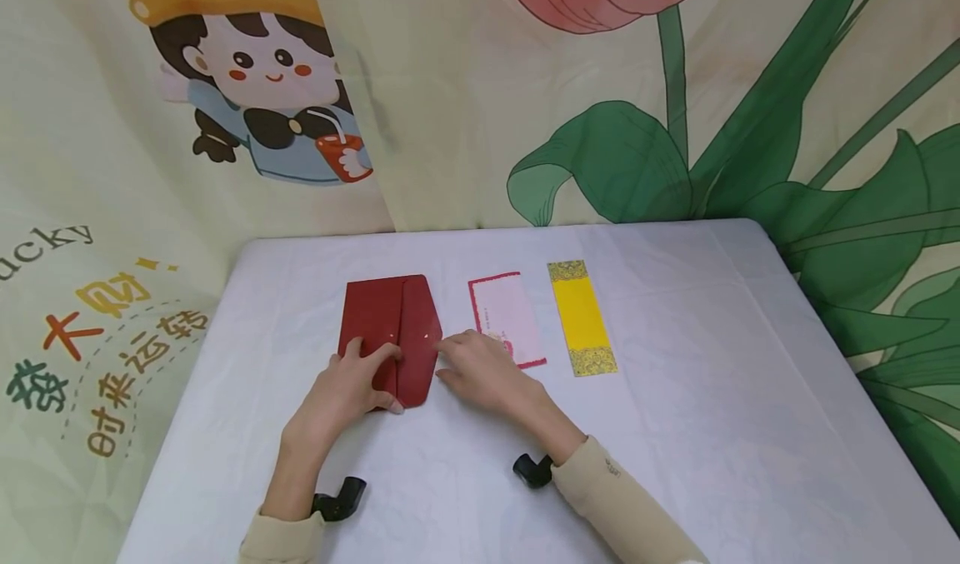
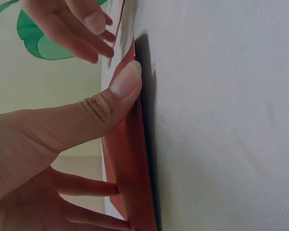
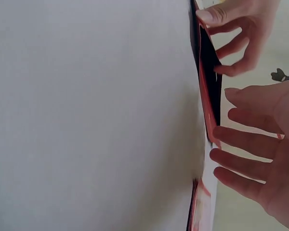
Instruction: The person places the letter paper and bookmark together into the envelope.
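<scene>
A red envelope (image 1: 385, 301) lies on the table, its pointed flap on the right. My left hand (image 1: 347, 386) rests on the envelope, with spread fingers on its face and the thumb at its near edge. In the left wrist view the thumb (image 2: 125, 82) presses along that edge. My right hand (image 1: 480, 368) is beside the flap, fingertips by its tip; whether they touch cannot be made out. In the right wrist view the right hand's fingers (image 3: 245, 142) are extended and apart, and a dark gap shows along the envelope (image 3: 207, 98).
Right of the envelope lies a pink card (image 1: 506, 306) with a red border, partly behind my right hand. Further right is a yellow strip (image 1: 582, 314) with glittery gold ends. A white cloth covers the table (image 1: 712, 431). A printed curtain (image 1: 442, 89) hangs behind it.
</scene>
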### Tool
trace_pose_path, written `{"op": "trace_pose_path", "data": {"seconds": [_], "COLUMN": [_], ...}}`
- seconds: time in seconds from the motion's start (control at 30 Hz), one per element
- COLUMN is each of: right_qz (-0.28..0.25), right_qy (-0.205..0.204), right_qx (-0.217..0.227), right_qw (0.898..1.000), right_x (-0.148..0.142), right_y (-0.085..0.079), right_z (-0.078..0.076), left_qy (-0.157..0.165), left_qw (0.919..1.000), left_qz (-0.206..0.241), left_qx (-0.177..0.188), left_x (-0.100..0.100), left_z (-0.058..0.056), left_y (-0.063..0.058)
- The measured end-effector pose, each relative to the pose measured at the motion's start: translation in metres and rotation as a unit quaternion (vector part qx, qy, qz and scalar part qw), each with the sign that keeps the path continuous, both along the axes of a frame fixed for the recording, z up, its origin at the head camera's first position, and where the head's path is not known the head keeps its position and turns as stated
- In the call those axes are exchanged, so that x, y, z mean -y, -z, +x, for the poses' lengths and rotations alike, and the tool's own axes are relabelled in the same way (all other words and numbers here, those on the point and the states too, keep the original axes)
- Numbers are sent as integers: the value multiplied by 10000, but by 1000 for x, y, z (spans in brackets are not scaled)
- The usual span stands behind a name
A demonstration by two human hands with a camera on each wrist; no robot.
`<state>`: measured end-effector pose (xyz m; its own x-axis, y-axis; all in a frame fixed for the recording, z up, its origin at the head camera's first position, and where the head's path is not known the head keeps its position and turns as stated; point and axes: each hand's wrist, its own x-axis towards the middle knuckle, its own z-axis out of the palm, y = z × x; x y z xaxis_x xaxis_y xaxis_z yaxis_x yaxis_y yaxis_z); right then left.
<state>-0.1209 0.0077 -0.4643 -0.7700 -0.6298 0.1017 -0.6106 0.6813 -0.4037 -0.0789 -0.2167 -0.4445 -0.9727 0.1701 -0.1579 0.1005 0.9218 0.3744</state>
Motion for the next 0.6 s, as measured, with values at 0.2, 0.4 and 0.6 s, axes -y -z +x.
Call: {"op": "trace_pose_path", "data": {"seconds": [0.2, 0.4, 0.6], "right_qz": [11, -123, -58], "right_qy": [416, 1069, 1887], "right_qx": [188, 160, 284], "right_qw": [9990, 9941, 9816], "right_x": [-15, -28, -39], "right_y": [-1, 0, 1], "right_z": [-3, -5, -10], "left_qy": [-90, -124, -115], "left_qw": [9999, 9997, 9997], "left_qz": [-42, -97, -92], "left_qx": [136, 194, 187], "left_x": [-2, -2, -1], "left_z": [-1, -2, -2], "left_y": [0, 1, 1]}}
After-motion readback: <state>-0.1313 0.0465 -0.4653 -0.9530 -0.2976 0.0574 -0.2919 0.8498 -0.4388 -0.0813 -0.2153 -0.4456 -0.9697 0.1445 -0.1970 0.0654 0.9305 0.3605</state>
